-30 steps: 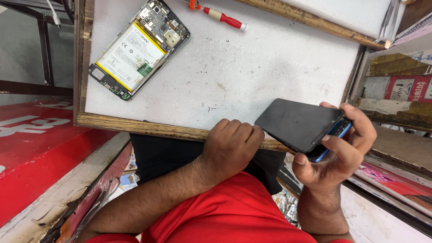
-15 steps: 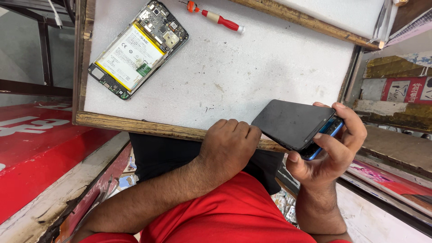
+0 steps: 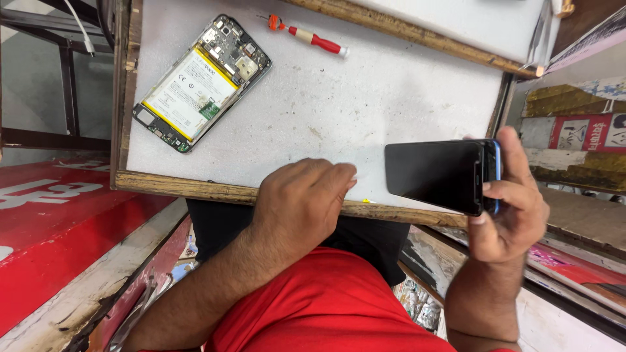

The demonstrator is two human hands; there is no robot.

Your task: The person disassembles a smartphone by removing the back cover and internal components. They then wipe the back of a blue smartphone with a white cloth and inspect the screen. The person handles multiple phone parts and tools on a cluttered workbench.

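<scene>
The right hand (image 3: 515, 208) held a dark phone (image 3: 435, 175) level over the near right corner of the bench (image 3: 391, 98), its fingers (image 3: 518, 160) wrapped round the phone's right end, thumb along the blue-edged side, so the black slab hung partly over the wooden rim and partly past it. The left hand (image 3: 301, 205) rested on the near wooden edge (image 3: 182, 186), fingers curled loosely with nothing in them, tips touching the white surface just left of the held phone. Between the two hands only a narrow gap showed. Beyond them the white, scuffed bench top lay open across its middle and right, giving wide free room up to the far wooden rim (image 3: 417, 32). At the far left an opened phone (image 3: 202, 81) lay tilted, its back off, battery and circuit board showing, close to the left rim and well apart from both hands. A small red-handled screwdriver (image 3: 306, 36) lay near the far edge, just right of the opened phone's top. Left of the bench a red painted surface (image 3: 59, 228) ran alongside, and to the right stood stacked boxes and shelves (image 3: 574, 137), crowding that side. The person's red shirt (image 3: 332, 306) filled the near foreground.
</scene>
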